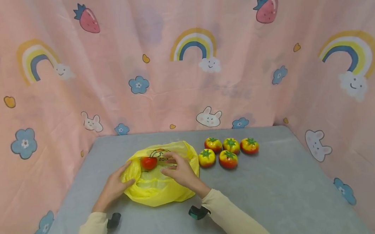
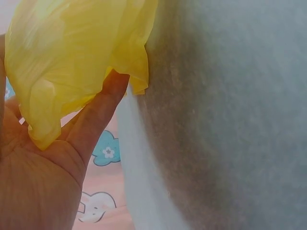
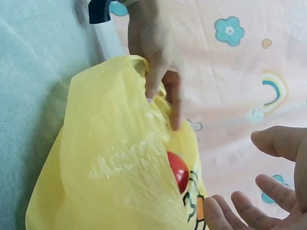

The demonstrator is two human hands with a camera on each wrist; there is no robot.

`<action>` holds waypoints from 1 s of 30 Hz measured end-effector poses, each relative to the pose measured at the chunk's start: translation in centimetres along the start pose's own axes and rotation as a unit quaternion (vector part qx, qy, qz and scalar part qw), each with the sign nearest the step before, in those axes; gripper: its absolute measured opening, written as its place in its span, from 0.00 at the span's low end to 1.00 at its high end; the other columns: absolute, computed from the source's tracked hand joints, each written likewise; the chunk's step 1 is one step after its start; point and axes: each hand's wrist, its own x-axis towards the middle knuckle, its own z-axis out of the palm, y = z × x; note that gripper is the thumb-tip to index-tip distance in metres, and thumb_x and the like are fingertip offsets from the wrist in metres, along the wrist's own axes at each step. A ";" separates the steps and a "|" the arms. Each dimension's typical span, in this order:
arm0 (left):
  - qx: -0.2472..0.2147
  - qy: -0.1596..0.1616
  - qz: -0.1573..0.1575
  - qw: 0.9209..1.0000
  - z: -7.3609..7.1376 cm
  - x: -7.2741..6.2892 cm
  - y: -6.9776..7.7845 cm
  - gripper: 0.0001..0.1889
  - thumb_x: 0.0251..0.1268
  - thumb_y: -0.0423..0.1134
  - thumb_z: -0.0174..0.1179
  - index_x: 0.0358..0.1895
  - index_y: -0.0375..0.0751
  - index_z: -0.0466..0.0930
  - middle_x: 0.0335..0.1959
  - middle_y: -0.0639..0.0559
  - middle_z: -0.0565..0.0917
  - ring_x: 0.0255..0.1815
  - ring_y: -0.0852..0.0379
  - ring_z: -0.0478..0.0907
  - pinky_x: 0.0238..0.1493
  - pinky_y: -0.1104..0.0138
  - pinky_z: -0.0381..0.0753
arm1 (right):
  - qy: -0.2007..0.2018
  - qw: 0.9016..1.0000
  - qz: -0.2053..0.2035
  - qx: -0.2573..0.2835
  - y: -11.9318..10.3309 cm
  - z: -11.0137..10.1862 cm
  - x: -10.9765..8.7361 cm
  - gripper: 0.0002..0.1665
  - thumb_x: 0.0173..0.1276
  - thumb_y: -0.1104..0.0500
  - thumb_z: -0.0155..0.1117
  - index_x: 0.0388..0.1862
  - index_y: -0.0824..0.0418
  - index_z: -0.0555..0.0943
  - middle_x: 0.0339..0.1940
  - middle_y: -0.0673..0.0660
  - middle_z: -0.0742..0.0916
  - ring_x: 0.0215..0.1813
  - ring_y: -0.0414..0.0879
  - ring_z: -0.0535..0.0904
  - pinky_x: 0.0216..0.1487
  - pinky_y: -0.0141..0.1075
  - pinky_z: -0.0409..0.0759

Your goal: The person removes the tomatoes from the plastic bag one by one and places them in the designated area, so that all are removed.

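Note:
A yellow plastic bag [image 1: 170, 194] lies with its mouth open on the table, a printed drawing and letters on its inner far side. Inside it, toward the left, shows a smooth red tomato [image 1: 149, 163], partly covered by the bag in the right wrist view. My left hand [image 1: 114, 186] holds the bag's left rim between thumb and fingers; yellow film [image 2: 72, 62] bunches against the palm in the left wrist view. Over the right part of the mouth is my right hand [image 1: 181, 171], fingers spread and apart from the thumb, nothing between them.
Just right of the bag sit several red-and-yellow tomatoes [image 1: 228, 159] with green leafy tops, grouped closely. The grey table [image 1: 274, 197] meets a pink patterned curtain [image 1: 161, 107] at its back and sides. Dark cameras [image 1: 198, 212] are strapped at both wrists.

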 end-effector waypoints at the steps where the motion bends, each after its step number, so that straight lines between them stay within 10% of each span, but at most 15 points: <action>1: 0.001 0.001 0.000 1.000 0.0 0.0 0.0 0.38 0.65 0.40 0.63 0.76 0.43 0.58 0.75 0.33 0.62 0.75 0.30 0.57 0.74 0.38 0.56 | -0.004 1.000 0.007 -0.005 0.1 0.2 0.2 0.30 0.65 0.62 0.67 0.66 0.63 0.72 0.66 0.65 0.77 0.67 0.63 0.74 0.64 0.50 0.78; 30: -0.001 -0.015 -0.024 1.000 -0.2 0.0 0.9 0.38 0.65 0.41 0.63 0.77 0.46 0.58 0.76 0.35 0.61 0.76 0.31 0.57 0.73 0.38 0.56 | 0.000 0.981 0.105 -0.164 2.4 3.9 5.0 0.36 0.61 0.51 0.73 0.68 0.53 0.72 0.63 0.58 0.81 0.61 0.54 0.79 0.60 0.49 0.80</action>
